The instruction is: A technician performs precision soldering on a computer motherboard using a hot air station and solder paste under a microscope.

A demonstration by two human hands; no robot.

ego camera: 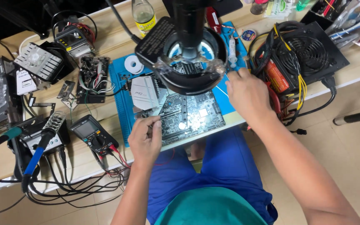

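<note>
Light wood surface (105, 43), long and narrow, packed with gear; beige tiled floor (355, 158) to the right and below. Blue work mat (119, 89) in the middle, circuit board (192, 114) lying flat on it, front edge near the surface's edge. Black ring-lit magnifier head (190, 54) hangs over the board's far half.

Left hand (145, 139) sits at the board's near-left corner, fingers curled round slim tweezers (167, 113), tips pointing onto the board. Right hand (246, 93) is at the board's right edge, knuckles up, fingers bent down towards the mat (can't tell if it grips anything).

Left side: black multimeter (91, 132) with red and black leads, blue-handled soldering iron (36, 156) in a coil stand, finned grey heatsink (38, 62), small bare board with wires (92, 79). White solder-tape roll (134, 64) on the mat.

Labels: clear glass bottle (143, 16) at the back edge, yellow label band round its body. Black power supply (309, 52) far right, fan grille up, yellow cables, orange-red rectangular sticker on its near-left side. Print too small to read.
</note>
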